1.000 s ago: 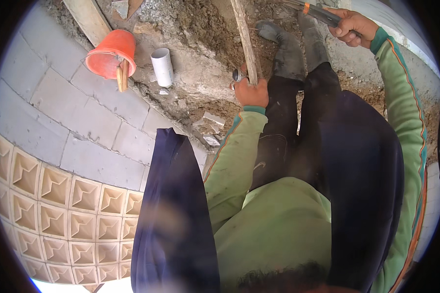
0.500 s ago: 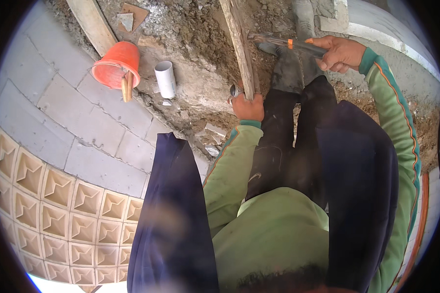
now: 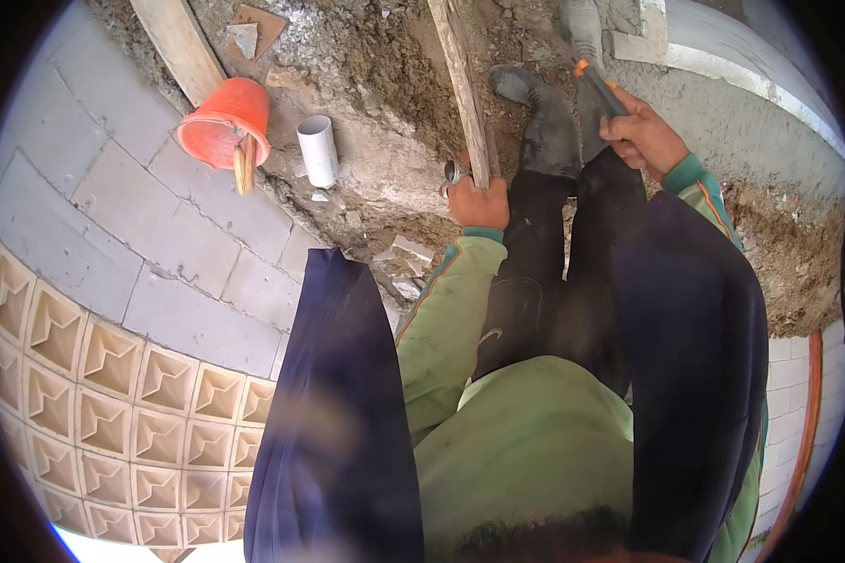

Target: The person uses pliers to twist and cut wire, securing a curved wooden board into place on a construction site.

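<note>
- While gripping a long brown wooden stick [image 3: 462, 94] in left hand [image 3: 479, 203], clasping an orange-banded dark tool [image 3: 604, 91] in right hand [image 3: 646, 139]
- Holding the stick between grey block wall's [image 3: 192, 230] edge and dark boots [image 3: 550, 136]

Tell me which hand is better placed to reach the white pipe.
Left, it seems: the left hand is nearer the pipe, though it holds the stick. The right hand, holding the tool, is farther off.
</note>
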A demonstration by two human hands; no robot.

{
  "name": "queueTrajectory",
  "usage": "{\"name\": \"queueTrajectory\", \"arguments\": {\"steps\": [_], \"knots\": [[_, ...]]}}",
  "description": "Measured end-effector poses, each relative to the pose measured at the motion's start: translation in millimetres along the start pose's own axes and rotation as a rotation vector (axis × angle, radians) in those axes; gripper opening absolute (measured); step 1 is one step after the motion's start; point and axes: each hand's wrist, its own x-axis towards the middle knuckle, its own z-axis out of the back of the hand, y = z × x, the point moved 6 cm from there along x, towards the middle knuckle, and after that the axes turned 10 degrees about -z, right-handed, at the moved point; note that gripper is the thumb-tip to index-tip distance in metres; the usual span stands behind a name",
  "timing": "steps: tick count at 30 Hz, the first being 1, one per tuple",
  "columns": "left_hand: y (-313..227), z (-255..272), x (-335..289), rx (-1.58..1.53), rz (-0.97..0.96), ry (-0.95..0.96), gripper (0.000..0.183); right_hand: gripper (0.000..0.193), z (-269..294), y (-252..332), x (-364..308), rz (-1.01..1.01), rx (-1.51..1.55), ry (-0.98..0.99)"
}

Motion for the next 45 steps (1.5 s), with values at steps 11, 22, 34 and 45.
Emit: {"name": "queueTrajectory", "arguments": {"steps": [11,22,34,45], "knots": [[10,-7,-5,0.215,-0.392,0.009,0.016,0.060,-70,-40,20,0.383,0.886,-0.453],[-3,8,4,-0.049,-0.100,-0.033,0.028,0.043,-82,-36,14,0.339,0.817,-0.486],[-10,2,3,0.387,-0.518,0.095,0.024,0.067,-109,-49,24,0.324,0.707,-0.708],[6,0,-1,-0.129,-0.151,-0.021,0.030,0.055,-96,-47,14,0.329,0.890,-0.646]]}}
